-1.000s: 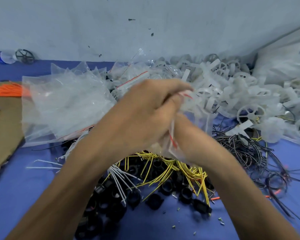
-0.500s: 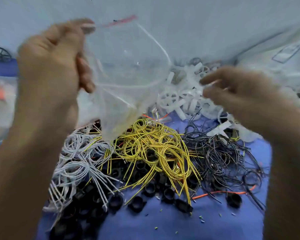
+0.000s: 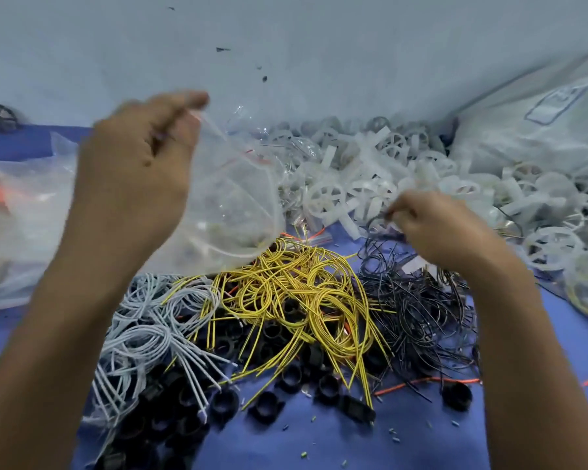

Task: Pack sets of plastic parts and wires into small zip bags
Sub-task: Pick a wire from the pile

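White plastic parts (image 3: pixel 404 184) heap at 2 o'clock; yellow wires (image 3: pixel 296 300) tangle at centre. The zip bag (image 3: pixel 231 205), at 10 o'clock, hangs limp, likely light and slippery, best taken at its mouth, where the left hand (image 3: pixel 133 178) pinches it. The right hand (image 3: pixel 435 228), at 3 o'clock, curls over black wires (image 3: pixel 418 310); whether it grips one I cannot tell

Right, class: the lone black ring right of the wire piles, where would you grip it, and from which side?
Pinch the black ring across its rim, coming from straight above. It lies by itself on the blue cloth, outside the tangle of black wires, so both sides of its rim look free.
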Available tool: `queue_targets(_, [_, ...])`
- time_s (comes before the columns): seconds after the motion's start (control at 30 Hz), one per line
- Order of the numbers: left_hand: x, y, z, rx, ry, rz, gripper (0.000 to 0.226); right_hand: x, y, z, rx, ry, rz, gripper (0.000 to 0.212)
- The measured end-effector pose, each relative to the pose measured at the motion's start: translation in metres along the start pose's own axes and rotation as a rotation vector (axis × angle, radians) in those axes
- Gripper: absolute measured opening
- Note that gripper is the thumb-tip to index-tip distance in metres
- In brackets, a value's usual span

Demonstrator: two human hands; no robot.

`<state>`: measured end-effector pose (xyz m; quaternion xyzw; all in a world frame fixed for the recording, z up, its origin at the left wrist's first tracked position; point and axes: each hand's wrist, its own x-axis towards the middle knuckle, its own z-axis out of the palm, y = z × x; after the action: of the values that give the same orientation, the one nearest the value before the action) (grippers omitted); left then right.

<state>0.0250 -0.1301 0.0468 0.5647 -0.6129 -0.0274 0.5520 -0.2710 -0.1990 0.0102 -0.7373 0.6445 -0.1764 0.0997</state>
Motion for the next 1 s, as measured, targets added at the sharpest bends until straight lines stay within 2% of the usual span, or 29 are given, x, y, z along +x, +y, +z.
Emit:
queue_targets(0.1, [-0.004, 0.001, 0.002, 0.114, -0.056, 0.017, 0.031, -0.002, -0.002, -0.018, 0.18, 0.275, -0.037, 0.018])
queue_targets(0.2, [-0.007, 0.004, 0.002, 0.113, -0.11, -0.023, 0.027, -0.009, -0.011, -0.029, 0.488, 0.442, -0.068, 0.015])
queue_targets(0.3, [-0.009, 0.005, 0.002, 0.087, -0.211, -0.061, 0.025, -0.017, -0.024, -0.037, 0.802, 0.565, -0.022, 0.01])
queue_targets(0.37, [-0.011, 0.007, 0.005, 0.077, -0.232, -0.075, 0.023, -0.023, -0.033, -0.042, 0.999, 0.475, -0.03, 0.007])
queue_targets(0.43, [-0.014, 0.009, 0.009, 0.08, -0.24, -0.097, 0.02, -0.032, -0.044, -0.047, 1.144, 0.29, -0.104, 0.007])
queue_targets(0.5, [-0.016, 0.013, 0.012, 0.108, -0.251, -0.121, 0.021, -0.044, -0.056, -0.05, 1.173, 0.102, -0.204, 0.008])
queue_targets(0.57, [-0.02, 0.018, 0.014, 0.135, -0.271, -0.12, 0.024, -0.055, -0.071, -0.047, 1.029, -0.099, -0.313, 0.006])
queue_targets(0.63, [-0.026, 0.027, 0.016, 0.177, -0.275, -0.078, 0.024, -0.061, -0.086, -0.032, 0.683, -0.256, -0.386, 0.007])
queue_targets(0.7, [-0.032, 0.036, 0.019, 0.257, -0.297, -0.008, 0.024, -0.06, -0.101, -0.009, 0.353, -0.28, -0.459, 0.012])
queue_targets(0.73, [-0.035, 0.04, 0.021, 0.31, -0.324, 0.016, 0.024, -0.058, -0.109, 0.005, 0.318, -0.289, -0.471, 0.017])
queue_targets(0.83, [-0.039, 0.049, 0.021, 0.445, -0.449, -0.003, 0.027, -0.062, -0.126, 0.035, 0.593, -0.387, -0.439, 0.032])
queue_targets(0.93, [-0.041, 0.054, 0.019, 0.483, -0.541, 0.009, 0.028, -0.064, -0.123, 0.056, 0.848, -0.343, -0.512, 0.042])
queue_targets(0.97, [-0.042, 0.055, 0.018, 0.489, -0.561, 0.02, 0.028, -0.063, -0.124, 0.06, 0.877, -0.373, -0.515, 0.041])
queue_targets(1.0, [-0.042, 0.055, 0.017, 0.469, -0.586, 0.026, 0.028, -0.062, -0.132, 0.06, 1.015, -0.504, -0.403, 0.04])
